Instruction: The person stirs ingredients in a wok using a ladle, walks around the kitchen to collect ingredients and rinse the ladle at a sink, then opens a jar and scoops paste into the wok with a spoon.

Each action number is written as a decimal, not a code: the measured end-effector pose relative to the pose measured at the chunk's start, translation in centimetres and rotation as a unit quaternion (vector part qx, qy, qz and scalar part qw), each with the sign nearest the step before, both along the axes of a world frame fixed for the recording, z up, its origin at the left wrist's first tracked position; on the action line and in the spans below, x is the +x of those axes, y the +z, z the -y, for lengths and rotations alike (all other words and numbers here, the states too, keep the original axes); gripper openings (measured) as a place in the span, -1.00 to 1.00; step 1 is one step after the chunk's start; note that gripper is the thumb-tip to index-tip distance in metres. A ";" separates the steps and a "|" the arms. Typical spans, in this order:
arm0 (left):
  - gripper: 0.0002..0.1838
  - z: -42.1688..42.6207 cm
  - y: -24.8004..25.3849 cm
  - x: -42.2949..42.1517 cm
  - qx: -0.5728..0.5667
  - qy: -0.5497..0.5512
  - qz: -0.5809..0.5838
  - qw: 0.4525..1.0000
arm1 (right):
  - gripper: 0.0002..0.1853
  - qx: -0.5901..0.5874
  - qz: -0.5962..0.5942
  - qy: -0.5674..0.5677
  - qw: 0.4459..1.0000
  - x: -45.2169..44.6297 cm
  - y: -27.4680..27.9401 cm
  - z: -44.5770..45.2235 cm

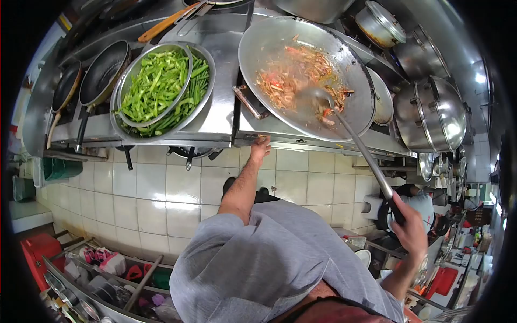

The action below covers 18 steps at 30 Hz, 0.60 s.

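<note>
My right hand [410, 223] is wrapped round the dark handle of a long metal ladle [362, 144]. The ladle's bowl rests in a large wok [350, 70], among sliced, reddish-brown food [291, 70] that looks steamy. At the stove's front edge, below the wok, my left hand [261, 149] touches or nearly touches a small control; its fingers are bent and what they hold, if anything, is too small to tell. Left of the wok, a metal bowl [211, 99] holds cut green vegetables [156, 86], partly in a smaller inner bowl.
Two frying pans [102, 72] stand at the left. Lidded steel pots [433, 116] are at the right, beside a metal plate [381, 99]. A wooden-handled utensil [161, 27] lies at the back. Another person [425, 207] is at the lower right. Shelves [102, 280] hold items behind me.
</note>
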<state>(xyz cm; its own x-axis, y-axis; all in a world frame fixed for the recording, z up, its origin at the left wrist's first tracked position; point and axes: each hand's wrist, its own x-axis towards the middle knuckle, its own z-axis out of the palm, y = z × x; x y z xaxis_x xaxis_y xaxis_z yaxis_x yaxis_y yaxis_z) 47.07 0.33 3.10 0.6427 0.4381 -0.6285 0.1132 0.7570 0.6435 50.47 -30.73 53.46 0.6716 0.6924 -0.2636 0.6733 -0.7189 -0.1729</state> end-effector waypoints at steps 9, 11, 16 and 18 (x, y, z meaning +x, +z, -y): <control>-0.67 1.7 0.9 1.3 -0.051 0.139 0.072 0.986 | -0.25 0.203 -0.154 -0.117 0.960 6.2 -10.6 -8.7; -0.70 2.0 1.0 1.5 -0.053 0.165 0.096 0.980 | -0.26 0.255 -0.154 -0.132 0.945 6.6 -10.5 -8.3; -0.70 2.6 0.8 2.9 -0.029 0.243 0.115 0.963 | -0.30 0.229 -0.115 -0.117 0.960 9.2 -12.8 -10.8; -0.69 2.8 0.5 3.4 -0.006 0.283 0.108 0.953 | -0.29 0.255 -0.151 -0.130 0.946 9.6 -14.0 -12.6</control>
<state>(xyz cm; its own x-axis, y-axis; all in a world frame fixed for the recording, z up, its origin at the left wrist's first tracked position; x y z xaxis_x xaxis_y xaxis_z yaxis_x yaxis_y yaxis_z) 50.51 -2.42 3.56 0.4197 0.7468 -0.5160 -0.4495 0.6648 0.5966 60.07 -18.13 39.44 0.7840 0.6035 -0.1456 0.3505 -0.6239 -0.6985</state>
